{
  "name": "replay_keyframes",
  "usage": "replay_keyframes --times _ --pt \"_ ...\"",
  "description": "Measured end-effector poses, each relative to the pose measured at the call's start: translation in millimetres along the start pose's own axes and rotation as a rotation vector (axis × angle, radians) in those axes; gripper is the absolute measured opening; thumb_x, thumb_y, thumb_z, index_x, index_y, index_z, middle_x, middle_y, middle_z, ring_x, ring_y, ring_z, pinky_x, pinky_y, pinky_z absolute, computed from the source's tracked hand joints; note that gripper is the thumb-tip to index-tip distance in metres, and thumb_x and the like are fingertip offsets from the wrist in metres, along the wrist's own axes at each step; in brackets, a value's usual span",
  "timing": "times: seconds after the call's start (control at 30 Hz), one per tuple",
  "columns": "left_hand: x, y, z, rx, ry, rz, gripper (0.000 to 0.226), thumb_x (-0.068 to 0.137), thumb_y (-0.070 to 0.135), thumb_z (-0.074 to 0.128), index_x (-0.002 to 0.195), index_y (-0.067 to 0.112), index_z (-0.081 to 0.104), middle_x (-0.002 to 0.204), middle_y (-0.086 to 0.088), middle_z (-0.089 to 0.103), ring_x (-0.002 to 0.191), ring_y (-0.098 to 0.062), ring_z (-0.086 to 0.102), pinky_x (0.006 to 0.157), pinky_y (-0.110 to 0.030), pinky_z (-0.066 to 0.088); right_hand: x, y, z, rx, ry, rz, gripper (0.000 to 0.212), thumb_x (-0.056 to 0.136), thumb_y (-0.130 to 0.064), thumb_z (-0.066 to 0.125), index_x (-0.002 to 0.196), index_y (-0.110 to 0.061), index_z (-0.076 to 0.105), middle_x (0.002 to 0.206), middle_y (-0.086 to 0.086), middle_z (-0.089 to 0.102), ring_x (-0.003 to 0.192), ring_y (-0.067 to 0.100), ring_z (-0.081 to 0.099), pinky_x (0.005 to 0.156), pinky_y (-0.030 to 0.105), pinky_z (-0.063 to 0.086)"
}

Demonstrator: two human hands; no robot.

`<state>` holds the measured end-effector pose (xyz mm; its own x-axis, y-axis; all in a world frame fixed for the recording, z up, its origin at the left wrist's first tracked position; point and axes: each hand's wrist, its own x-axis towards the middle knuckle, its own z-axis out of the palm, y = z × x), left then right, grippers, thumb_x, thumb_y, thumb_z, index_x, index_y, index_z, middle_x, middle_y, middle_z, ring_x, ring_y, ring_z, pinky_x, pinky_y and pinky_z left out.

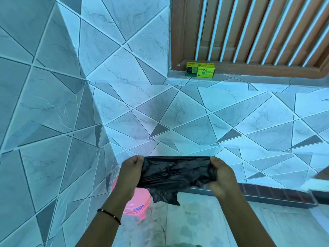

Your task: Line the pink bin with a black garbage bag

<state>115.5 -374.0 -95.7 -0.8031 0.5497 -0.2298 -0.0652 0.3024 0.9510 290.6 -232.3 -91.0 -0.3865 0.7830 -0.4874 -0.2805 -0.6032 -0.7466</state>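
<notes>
A folded black garbage bag [173,174] is stretched flat between both hands in the lower middle of the head view. My left hand [130,172] pinches its left end and my right hand [221,177] grips its right end. A crumpled corner of the bag hangs down below. The pink bin [138,203] stands on the floor in the corner, below and behind my left hand. My left arm and the bag hide most of the bin.
Tiled walls meet in a corner just left of the bin. A green box of bin bags [200,70] lies on the window sill above, under a brown wooden window with white bars. A dark skirting strip [277,194] runs along the right wall's base.
</notes>
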Motion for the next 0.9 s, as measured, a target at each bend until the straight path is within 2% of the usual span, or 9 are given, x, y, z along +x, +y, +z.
replay_keyframes --times 0.17,0.27,0.37,0.43,0.53,0.63,0.7,0.8,0.9 --pt "17.5 -9.7 -20.2 0.698 0.138 0.421 0.022 0.095 0.021 0.045 0.08 0.013 0.06 0.076 -0.011 0.068 0.08 -0.033 0.062 0.066 -0.032 0.042 -3.9 -3.4 1.5 -0.241 -0.111 -0.151 0.02 0.097 -0.015 0.046 0.077 -0.016 0.048 0.071 0.009 0.053 0.063 0.023 0.051 0.056 0.029 0.046" --pt "26.7 -9.4 -31.8 0.889 0.243 0.376 0.023 0.095 0.025 0.04 0.092 0.013 0.06 0.088 -0.016 0.069 0.085 -0.037 0.062 0.07 -0.037 0.046 -6.0 -10.1 -1.8 -0.468 -0.387 -0.274 0.018 0.092 -0.008 0.055 0.076 -0.019 0.055 0.068 0.013 0.051 0.06 0.022 0.046 0.052 0.026 0.039" --pt "37.6 -5.3 -42.2 1.05 0.281 0.235 0.023 0.093 0.018 0.04 0.098 0.01 0.061 0.098 -0.016 0.066 0.092 -0.037 0.06 0.07 -0.034 0.042 -13.0 -25.9 -4.6 -0.758 -0.763 -0.102 0.001 0.082 -0.016 0.069 0.081 -0.015 0.07 0.074 0.012 0.061 0.064 0.021 0.055 0.058 0.027 0.044" --pt "42.3 -5.0 -44.2 1.077 0.275 0.212 0.022 0.092 0.016 0.04 0.098 0.01 0.06 0.1 -0.016 0.065 0.093 -0.037 0.06 0.072 -0.035 0.043 -18.8 -32.0 -2.3 -1.035 -0.876 -0.026 0.008 0.081 -0.017 0.069 0.087 -0.017 0.075 0.081 0.013 0.065 0.071 0.02 0.058 0.063 0.028 0.046" --pt "45.4 -6.5 -41.7 0.86 0.267 0.225 0.016 0.092 0.018 0.046 0.1 0.014 0.058 0.103 -0.012 0.066 0.092 -0.034 0.058 0.079 -0.038 0.046 -15.5 -31.0 6.8 -1.249 -0.703 -0.201 0.027 0.086 -0.003 0.06 0.081 -0.025 0.075 0.076 -0.007 0.07 0.07 0.005 0.061 0.067 0.017 0.045" --pt "36.6 -3.7 -27.1 0.466 0.322 0.141 0.041 0.086 0.028 0.061 0.123 0.013 0.05 0.131 -0.014 0.05 0.123 -0.036 0.044 0.102 -0.044 0.035 -6.8 -29.1 13.1 -1.055 -0.494 -0.297 0.034 0.088 -0.001 0.056 0.087 -0.029 0.075 0.096 -0.006 0.074 0.093 0.009 0.066 0.088 0.024 0.048" --pt "22.3 -3.9 -11.2 0.244 0.353 -0.01 0.056 0.084 0.033 0.065 0.131 0.011 0.045 0.141 -0.017 0.039 0.13 -0.036 0.037 0.108 -0.044 0.029 -4.5 -26.6 16.5 -0.913 -0.45 -0.292 0.032 0.089 -0.002 0.054 0.097 -0.026 0.074 0.108 -0.002 0.072 0.105 0.013 0.065 0.098 0.03 0.047" --pt "-9.0 -2.4 18.5 -0.193 0.052 -0.365 0.065 0.083 0.042 0.064 0.135 0.015 0.037 0.143 -0.008 0.035 0.132 -0.031 0.036 0.11 -0.046 0.032 -7.1 -19.4 24.2 -0.747 -0.457 -0.267 0.031 0.091 -0.002 0.054 0.104 -0.022 0.073 0.113 0.002 0.071 0.109 0.018 0.064 0.099 0.037 0.047" --pt "-19.4 -3.5 41.4 -0.446 -0.287 -0.647 0.05 0.081 0.04 0.067 0.119 0.01 0.052 0.12 -0.005 0.055 0.116 -0.029 0.051 0.093 -0.04 0.046 -12.9 -10.8 33.5 -0.589 -0.493 -0.16 0.028 0.091 -0.001 0.053 0.105 -0.016 0.071 0.107 0.009 0.073 0.098 0.023 0.069 0.085 0.035 0.055"
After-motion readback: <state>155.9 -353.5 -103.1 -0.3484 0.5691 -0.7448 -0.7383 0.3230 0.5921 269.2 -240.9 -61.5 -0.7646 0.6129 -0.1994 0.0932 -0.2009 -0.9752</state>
